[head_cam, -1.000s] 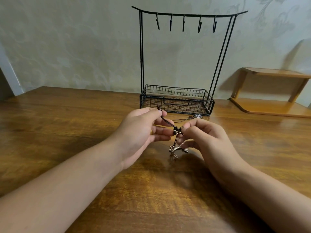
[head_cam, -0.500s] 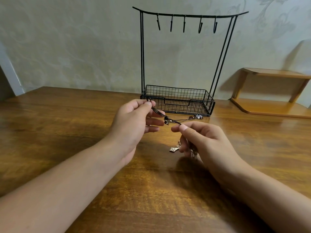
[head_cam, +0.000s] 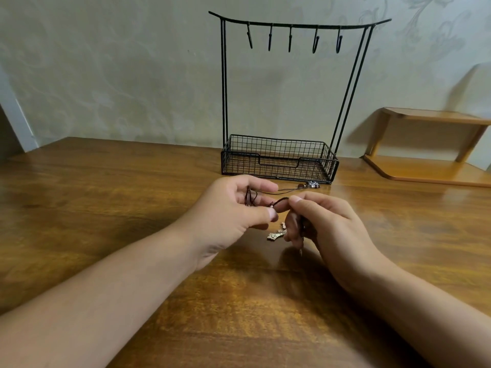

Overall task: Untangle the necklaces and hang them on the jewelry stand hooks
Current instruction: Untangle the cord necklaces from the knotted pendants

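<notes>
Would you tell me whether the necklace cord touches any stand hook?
Apart: the head view shows the cord low between both hands, hooks bare above.

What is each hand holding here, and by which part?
Both hands grip the tangled necklaces' dark cord: the left hand pinches bunched loops, the right hand pinches the cord beside it. The pendants hang unheld.

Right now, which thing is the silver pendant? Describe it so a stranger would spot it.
Start at the black wire stand on the wooden table. In front of it two hands work dark cords. The silver pendant dangles between them: pale and shiny, unlike the beads by the stand's basket.
</notes>
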